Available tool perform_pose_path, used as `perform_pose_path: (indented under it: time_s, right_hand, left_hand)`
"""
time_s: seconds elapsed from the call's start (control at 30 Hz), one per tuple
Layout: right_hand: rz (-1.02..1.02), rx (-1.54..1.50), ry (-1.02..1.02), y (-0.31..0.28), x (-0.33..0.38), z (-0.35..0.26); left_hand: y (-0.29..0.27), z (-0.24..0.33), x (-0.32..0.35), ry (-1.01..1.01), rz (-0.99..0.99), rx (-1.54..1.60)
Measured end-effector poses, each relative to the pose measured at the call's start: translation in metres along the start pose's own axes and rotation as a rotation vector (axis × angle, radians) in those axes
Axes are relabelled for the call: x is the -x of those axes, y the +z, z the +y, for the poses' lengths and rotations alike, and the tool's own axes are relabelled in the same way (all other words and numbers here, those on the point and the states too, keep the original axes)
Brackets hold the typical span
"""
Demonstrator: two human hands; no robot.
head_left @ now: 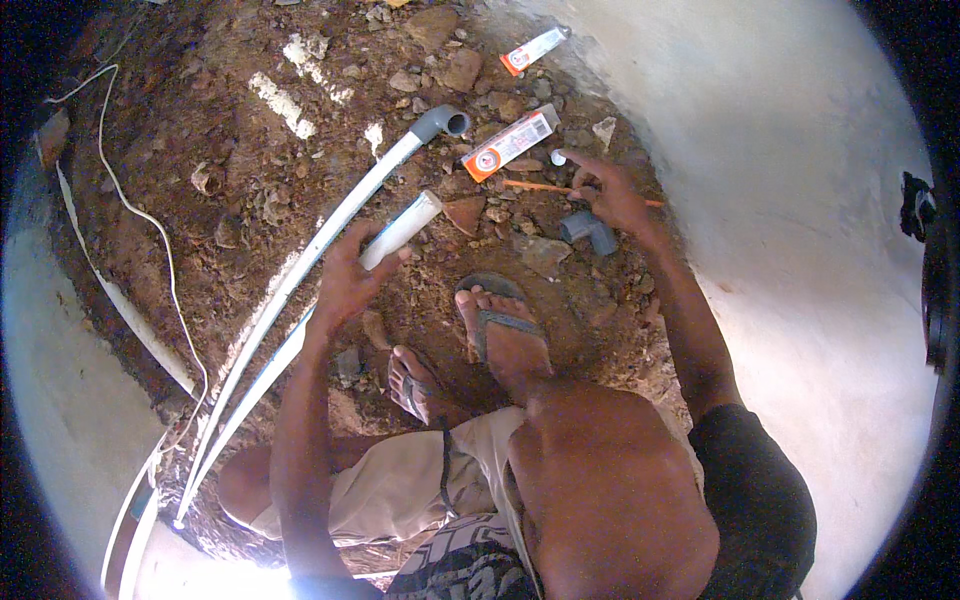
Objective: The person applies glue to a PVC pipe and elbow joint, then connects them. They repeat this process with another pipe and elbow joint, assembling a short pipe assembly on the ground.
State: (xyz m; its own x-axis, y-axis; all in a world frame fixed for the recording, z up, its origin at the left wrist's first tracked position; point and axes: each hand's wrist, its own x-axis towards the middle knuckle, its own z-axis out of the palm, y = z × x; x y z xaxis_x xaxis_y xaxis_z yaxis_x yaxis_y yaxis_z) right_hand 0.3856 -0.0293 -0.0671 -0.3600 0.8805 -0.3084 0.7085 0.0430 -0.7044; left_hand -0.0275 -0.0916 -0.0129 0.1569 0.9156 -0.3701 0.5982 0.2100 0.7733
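Note:
My left hand (pixel 350 280) is closed around a white pipe (pixel 400 230), near its raised free end. Alongside it runs a second white pipe (pixel 330 230) with a grey elbow fitting (pixel 440 122) on its far end. My right hand (pixel 612 198) is low over the ground at the right, fingers apart. Its index fingertip is at a small white cap (pixel 558 157). An orange pencil-like stick (pixel 535 186) passes behind this hand; whether the fingers touch it is unclear. Just below lies a loose grey elbow fitting (pixel 588 232).
An orange-and-white box (pixel 510 143) and a matching tube (pixel 535 50) lie on the rocky soil farther out. A pale wall (pixel 780 180) rises at the right. At the left, a white cable (pixel 150 215) snakes over the ground. My sandalled feet (pixel 505 330) stand between the hands.

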Motion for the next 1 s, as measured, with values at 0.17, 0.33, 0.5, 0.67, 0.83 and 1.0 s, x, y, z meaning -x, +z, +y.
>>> perform_pose_path:
  time_s: [0.17,0.33,0.5,0.67,0.83,1.0]
  right_hand:
    - [0.078,-0.068,-0.011,-0.011,0.001,-0.020]
    - [0.133,-0.139,0.131,-0.024,0.006,-0.035]
    - [0.130,0.074,0.035,-0.020,0.014,-0.008]
    - [0.166,-0.018,0.030,-0.012,0.022,-0.003]
    - [0.212,-0.014,0.033,-0.011,0.027,-0.010]
    - [0.196,-0.060,0.108,0.001,0.033,0.003]
  left_hand:
    - [0.003,0.022,-0.010,0.066,-0.015,-0.010]
    - [0.013,0.032,-0.019,0.019,-0.047,0.030]
    - [0.018,0.031,-0.023,-0.010,-0.101,0.006]
    - [0.023,0.026,-0.023,-0.085,-0.144,0.083]
    - [0.025,0.028,-0.020,-0.046,-0.106,-0.008]
    - [0.028,0.027,-0.019,-0.046,-0.116,0.032]
